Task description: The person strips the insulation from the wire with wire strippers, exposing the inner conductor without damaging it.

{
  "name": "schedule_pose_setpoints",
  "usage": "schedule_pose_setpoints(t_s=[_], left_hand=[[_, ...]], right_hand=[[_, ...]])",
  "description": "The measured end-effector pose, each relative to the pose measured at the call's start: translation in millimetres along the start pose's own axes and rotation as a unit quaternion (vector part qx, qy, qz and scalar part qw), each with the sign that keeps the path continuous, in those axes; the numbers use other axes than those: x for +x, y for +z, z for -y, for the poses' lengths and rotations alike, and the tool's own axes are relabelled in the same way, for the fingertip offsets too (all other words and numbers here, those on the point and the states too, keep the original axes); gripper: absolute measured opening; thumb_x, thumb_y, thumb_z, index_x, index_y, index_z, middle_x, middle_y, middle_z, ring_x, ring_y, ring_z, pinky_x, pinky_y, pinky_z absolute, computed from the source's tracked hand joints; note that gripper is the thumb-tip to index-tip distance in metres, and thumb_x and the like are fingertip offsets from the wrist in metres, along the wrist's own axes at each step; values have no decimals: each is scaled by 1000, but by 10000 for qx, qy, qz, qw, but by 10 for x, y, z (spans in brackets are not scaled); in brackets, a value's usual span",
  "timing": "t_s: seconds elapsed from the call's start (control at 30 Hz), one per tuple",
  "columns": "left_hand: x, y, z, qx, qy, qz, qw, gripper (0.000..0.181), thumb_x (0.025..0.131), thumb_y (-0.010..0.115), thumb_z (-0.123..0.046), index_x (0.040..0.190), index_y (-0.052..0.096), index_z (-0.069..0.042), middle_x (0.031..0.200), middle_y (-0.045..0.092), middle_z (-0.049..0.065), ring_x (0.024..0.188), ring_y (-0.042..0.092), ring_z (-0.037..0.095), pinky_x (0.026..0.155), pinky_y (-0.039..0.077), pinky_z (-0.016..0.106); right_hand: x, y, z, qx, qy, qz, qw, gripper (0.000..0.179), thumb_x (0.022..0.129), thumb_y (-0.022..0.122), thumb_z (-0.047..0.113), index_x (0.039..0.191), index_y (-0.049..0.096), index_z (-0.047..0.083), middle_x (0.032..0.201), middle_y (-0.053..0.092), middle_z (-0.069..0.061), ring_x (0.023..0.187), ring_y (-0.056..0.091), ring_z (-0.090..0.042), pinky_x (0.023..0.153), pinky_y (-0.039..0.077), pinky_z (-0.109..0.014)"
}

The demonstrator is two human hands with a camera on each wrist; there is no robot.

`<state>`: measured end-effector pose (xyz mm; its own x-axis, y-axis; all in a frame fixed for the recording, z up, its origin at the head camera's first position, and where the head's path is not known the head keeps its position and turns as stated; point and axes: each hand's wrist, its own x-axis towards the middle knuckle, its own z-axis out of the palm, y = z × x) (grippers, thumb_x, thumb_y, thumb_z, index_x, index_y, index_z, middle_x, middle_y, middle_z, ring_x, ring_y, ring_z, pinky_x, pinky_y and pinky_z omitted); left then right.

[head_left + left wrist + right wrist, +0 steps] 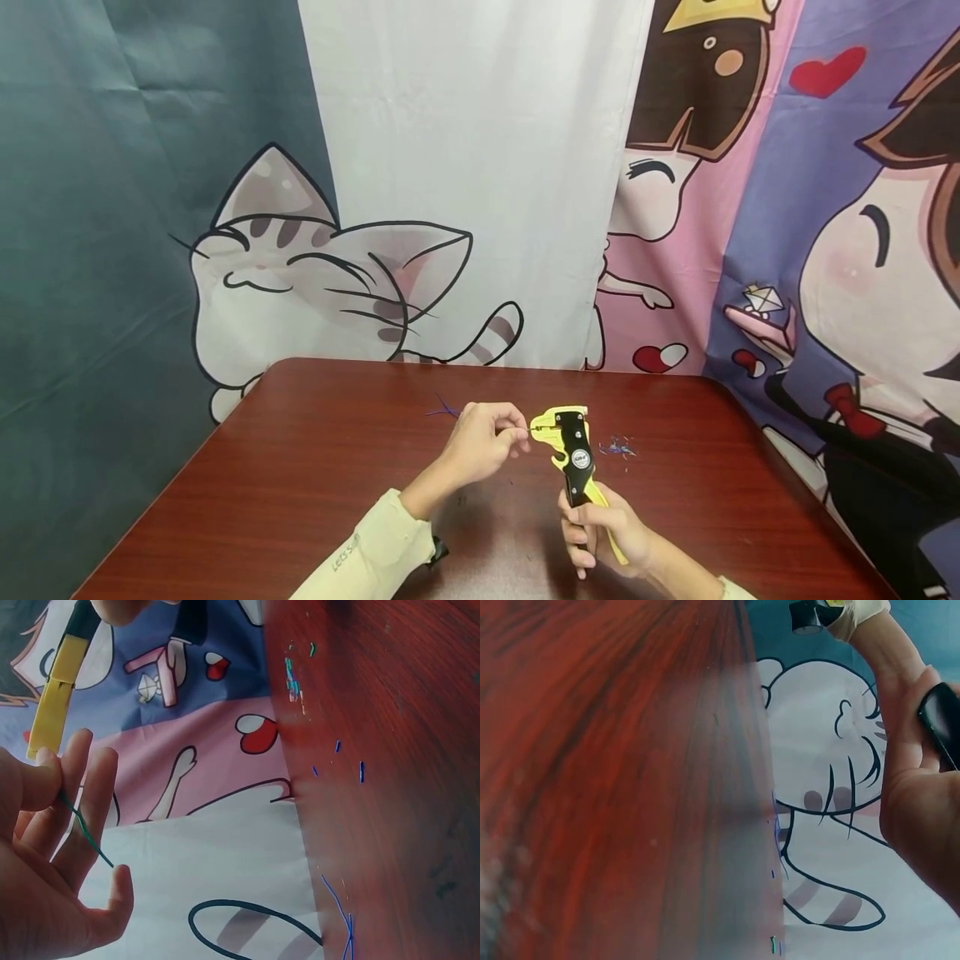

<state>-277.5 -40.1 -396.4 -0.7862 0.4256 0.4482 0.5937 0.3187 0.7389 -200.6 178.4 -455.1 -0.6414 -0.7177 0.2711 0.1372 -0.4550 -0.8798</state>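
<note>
Between thumb and forefinger my left hand pinches a thin green wire; its tail runs back across the palm in the left wrist view. A yellow-and-black wire stripper stands upright in my right hand, the fingers wrapped round its handles. Its yellow jaws point left, and the wire's front end reaches into them. In the right wrist view only part of the black handle shows beside the palm.
Several blue wires lie on the dark red table beyond the left hand. Small blue and green scraps are scattered right of the stripper. A cartoon-printed curtain hangs behind the table's far edge.
</note>
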Motion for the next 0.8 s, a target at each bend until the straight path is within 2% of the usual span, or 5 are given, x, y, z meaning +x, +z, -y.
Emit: schedule_pose_setpoints(t_s=[0.07, 0.17, 0.23, 0.37, 0.8], left_hand=[[4, 4, 12, 1, -5, -12, 10000, 17, 91, 68, -3, 79, 68, -15, 66, 70, -3, 59, 67, 18, 52, 44, 22], [9, 14, 31, -141, -59, -43, 9999, 16, 92, 68, -2, 80, 68, -12, 67, 71, -1, 59, 68, 21, 52, 46, 23], [14, 20, 41, -225, -95, -72, 9997, 16, 91, 68, -1, 79, 67, -12, 67, 71, -1, 58, 68, 21, 51, 47, 23], [30, 23, 43, -263, -120, -75, 9996, 18, 91, 67, 0, 78, 66, -13, 67, 71, 0, 57, 67, 18, 51, 49, 24], [29, 27, 65, -559, -82, 189, 9982, 10, 93, 68, -8, 84, 70, -12, 76, 74, 8, 57, 67, 26, 53, 52, 26]], right_hand=[[11, -4, 0, -105, -65, -123, 9998, 22, 93, 32, -2, 91, 50, 11, 64, 32, 3, 47, 37, -7, 34, 32, -30], [28, -18, 11, -165, -125, -195, 9996, 21, 93, 32, -2, 89, 48, 12, 63, 28, 4, 45, 35, -5, 33, 20, -37], [29, -32, 27, -121, -88, -132, 9998, 22, 93, 31, 0, 91, 48, 12, 65, 30, 3, 47, 36, -6, 35, 31, -31], [3, -57, 63, 97, -23, 144, 9998, 23, 93, 29, 0, 95, 49, 12, 72, 35, 2, 53, 39, -10, 56, 52, -23], [-19, -65, 70, 430, 251, 532, 9973, 30, 94, 30, 1, 117, 50, 6, 91, 54, -3, 77, 61, -17, 80, 56, -43]])
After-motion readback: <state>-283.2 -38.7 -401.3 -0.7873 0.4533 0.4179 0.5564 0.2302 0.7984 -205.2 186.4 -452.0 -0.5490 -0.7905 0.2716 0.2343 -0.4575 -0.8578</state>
